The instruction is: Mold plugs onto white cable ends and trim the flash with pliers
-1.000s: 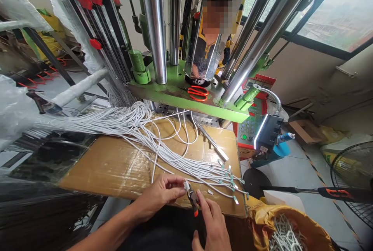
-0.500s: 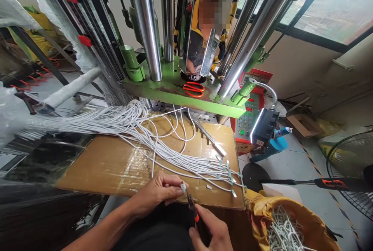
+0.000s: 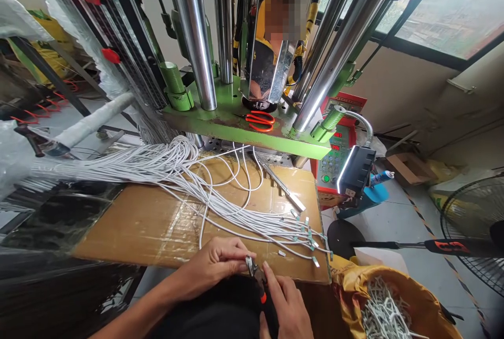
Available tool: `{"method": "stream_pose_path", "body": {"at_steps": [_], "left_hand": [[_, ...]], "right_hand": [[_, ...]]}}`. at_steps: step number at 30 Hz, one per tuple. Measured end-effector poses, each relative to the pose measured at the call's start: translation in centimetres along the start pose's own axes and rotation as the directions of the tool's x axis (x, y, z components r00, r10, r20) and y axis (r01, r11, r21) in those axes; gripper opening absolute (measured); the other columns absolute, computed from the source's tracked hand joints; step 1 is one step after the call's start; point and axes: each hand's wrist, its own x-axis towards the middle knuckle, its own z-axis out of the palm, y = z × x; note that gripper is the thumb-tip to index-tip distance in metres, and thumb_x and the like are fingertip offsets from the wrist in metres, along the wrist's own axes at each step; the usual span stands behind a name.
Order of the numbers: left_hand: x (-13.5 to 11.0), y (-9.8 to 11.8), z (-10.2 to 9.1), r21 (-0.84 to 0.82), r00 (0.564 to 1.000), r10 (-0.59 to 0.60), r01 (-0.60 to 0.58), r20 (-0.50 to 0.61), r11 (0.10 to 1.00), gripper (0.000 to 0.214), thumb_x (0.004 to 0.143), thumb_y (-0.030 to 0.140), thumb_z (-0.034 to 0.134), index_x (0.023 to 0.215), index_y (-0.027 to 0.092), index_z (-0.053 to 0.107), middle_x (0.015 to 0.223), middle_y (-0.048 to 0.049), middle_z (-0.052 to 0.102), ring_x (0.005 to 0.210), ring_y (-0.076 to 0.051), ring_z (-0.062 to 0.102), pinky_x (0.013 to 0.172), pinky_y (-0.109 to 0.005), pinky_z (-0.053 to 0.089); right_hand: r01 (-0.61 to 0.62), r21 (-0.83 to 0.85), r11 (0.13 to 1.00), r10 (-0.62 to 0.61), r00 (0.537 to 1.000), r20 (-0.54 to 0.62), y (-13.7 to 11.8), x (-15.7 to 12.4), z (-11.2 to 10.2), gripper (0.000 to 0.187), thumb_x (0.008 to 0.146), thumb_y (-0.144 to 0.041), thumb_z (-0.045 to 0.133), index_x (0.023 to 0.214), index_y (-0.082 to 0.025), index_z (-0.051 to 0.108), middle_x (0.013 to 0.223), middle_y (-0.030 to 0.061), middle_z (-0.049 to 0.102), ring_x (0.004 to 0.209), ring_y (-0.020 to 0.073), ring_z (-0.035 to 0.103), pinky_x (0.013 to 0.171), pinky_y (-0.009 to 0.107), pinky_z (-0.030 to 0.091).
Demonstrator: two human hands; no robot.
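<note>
Between thumb and fingers, my left hand (image 3: 218, 261) pinches the small pale connector end of a white cable; the cable (image 3: 202, 226) runs up behind that hand. My right hand (image 3: 289, 305) is wrapped round cutting pliers (image 3: 258, 277) with dark and red handles. The jaws of the pliers meet the connector at my left fingertips; exactly where they bite is too small to tell. Just beyond my hands lies a bundle of white cables (image 3: 236, 210) with pale green and white connector ends (image 3: 311, 234). A small white piece (image 3: 282, 253) rests on the cardboard.
The cables lie on a taped cardboard sheet (image 3: 137, 218) before a green press plate (image 3: 220, 121), which carries red-handled scissors (image 3: 260, 118). A metal bar (image 3: 289, 194) lies on the cardboard. At right are a control panel (image 3: 334, 163), a fan (image 3: 472, 223) and a yellow sack (image 3: 346, 286) of white scraps.
The pliers' jaws have moved up and left onto the connector at my left fingertips. My right index finger has stretched forward along the pliers.
</note>
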Motion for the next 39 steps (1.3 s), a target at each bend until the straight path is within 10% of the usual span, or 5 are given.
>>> {"method": "stream_pose_path", "body": {"at_steps": [10, 39], "left_hand": [[-0.2, -0.6, 0.9, -0.255, 0.997, 0.073, -0.070, 0.002, 0.964, 0.021, 0.085, 0.036, 0.068, 0.095, 0.021, 0.079, 0.078, -0.0026, 0.056, 0.054, -0.006, 0.048, 0.059, -0.023, 0.039], [-0.4, -0.5, -0.5, -0.140, 0.997, -0.009, 0.019, 0.071, 0.990, 0.027, 0.085, 0.043, 0.066, 0.097, 0.022, 0.079, 0.081, -0.0035, 0.057, 0.061, -0.009, 0.048, 0.058, -0.022, 0.038]], "right_hand": [[0.040, 0.225, 0.974, -0.026, 0.997, -0.066, -1.2, -0.6, 0.8, 0.060, 0.077, -0.007, 0.051, 0.134, -0.025, 0.052, 0.080, 0.0013, 0.064, 0.063, 0.0142, 0.064, 0.061, 0.019, 0.053], [-0.087, 0.286, 0.954, 0.050, 0.990, 0.134, -0.6, 0.0, 0.2, 0.087, 0.056, -0.005, 0.050, 0.140, -0.026, 0.045, 0.109, 0.0045, 0.061, 0.095, 0.0193, 0.062, 0.088, 0.026, 0.051]]}}
